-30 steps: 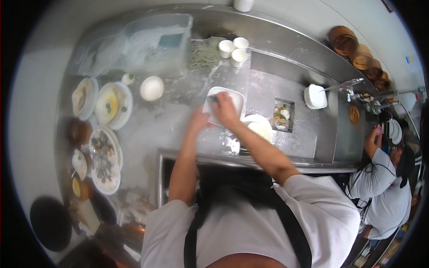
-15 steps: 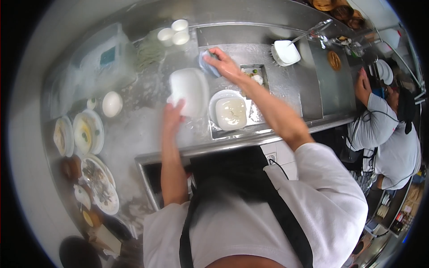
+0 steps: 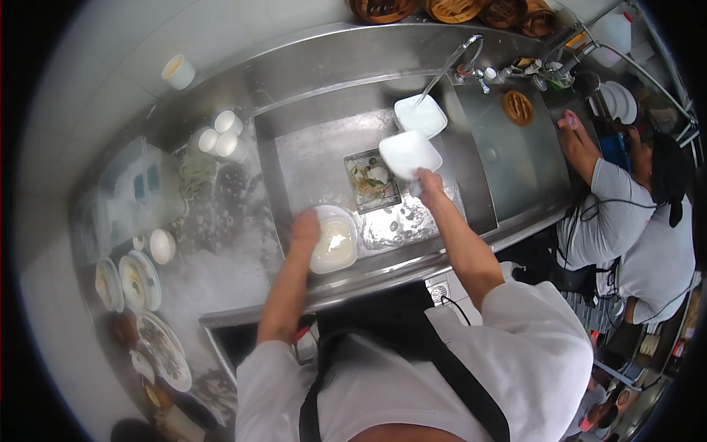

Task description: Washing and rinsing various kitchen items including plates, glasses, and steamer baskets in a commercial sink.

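My right hand (image 3: 430,187) grips the edge of a white square bowl (image 3: 409,153) and holds it tilted over the right part of the sink. A small greyish-blue patch, perhaps a sponge (image 3: 416,189), shows beside its fingers. Just behind stands another white square bowl (image 3: 421,118) under the tap spout. My left hand (image 3: 304,230), slightly blurred, has its fingers at the rim of a white bowl of cloudy liquid (image 3: 333,247) at the sink's near left. Part of a round white plate (image 3: 352,219) shows around that bowl.
Food scraps fill the square drain basket (image 3: 372,181). Small white cups (image 3: 221,136) and a clear plastic tub (image 3: 140,188) stand on the left counter, near soiled plates (image 3: 163,352). A water-filled basin (image 3: 515,155) lies right, where a co-worker (image 3: 611,199) stands.
The view has shifted toward the sink. A white square bowl has passed from my left hand to my right. My left hand has moved from the counter to the bowl of cloudy liquid.
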Action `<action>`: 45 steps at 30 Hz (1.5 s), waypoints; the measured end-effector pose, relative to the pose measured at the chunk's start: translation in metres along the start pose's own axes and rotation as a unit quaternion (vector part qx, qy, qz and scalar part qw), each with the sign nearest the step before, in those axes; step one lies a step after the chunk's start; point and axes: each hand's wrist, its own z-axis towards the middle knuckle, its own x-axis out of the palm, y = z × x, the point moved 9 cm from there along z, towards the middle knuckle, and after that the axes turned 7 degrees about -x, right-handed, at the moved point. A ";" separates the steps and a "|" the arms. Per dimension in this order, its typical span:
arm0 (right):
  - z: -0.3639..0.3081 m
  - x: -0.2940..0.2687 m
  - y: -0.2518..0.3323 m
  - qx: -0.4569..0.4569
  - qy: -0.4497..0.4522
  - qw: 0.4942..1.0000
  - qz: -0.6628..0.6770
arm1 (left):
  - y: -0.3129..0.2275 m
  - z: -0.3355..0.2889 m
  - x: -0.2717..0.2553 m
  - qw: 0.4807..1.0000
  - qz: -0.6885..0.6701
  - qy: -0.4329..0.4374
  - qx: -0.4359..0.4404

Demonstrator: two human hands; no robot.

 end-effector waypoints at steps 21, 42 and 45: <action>-0.139 0.223 -0.072 -0.309 0.167 0.722 -0.595 | -0.005 -0.070 -0.027 0.727 -0.655 0.173 -0.112; -0.133 0.040 -0.016 -0.110 0.183 0.952 -0.217 | -0.096 -0.015 -0.043 0.771 -0.623 0.133 -0.011; -0.063 -0.029 0.015 -0.079 0.005 0.966 -0.245 | -0.129 -0.016 -0.063 0.852 -0.474 0.193 0.110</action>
